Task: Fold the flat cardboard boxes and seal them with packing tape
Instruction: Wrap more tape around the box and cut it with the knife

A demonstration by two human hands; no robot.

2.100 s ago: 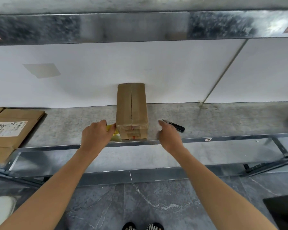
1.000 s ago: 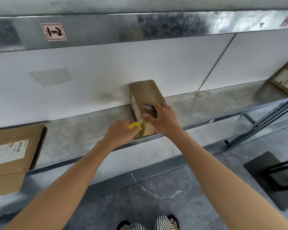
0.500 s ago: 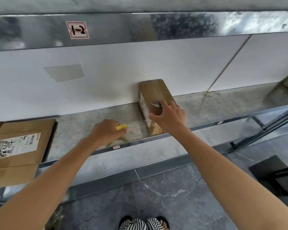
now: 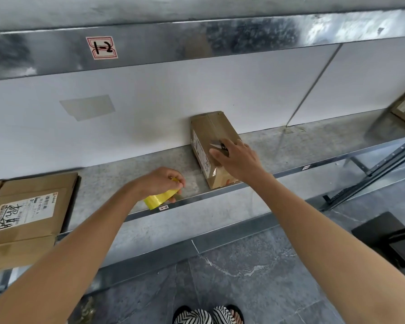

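At the shelf's [image 4: 117, 181] front edge the tape roll [image 4: 160, 198] gripped by the left hand [image 4: 159, 181] should be set down behind the lip, and the box [image 4: 211, 127], running from that edge to the wall, pressed steady by the right hand [image 4: 239, 160] pinching scissors [image 4: 216, 145].

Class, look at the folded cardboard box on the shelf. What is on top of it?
The right hand rests on the box, holding small snips whose metal tips poke out past the fingers. Behind the hand the top is bare cardboard; the part beneath the hand is hidden.
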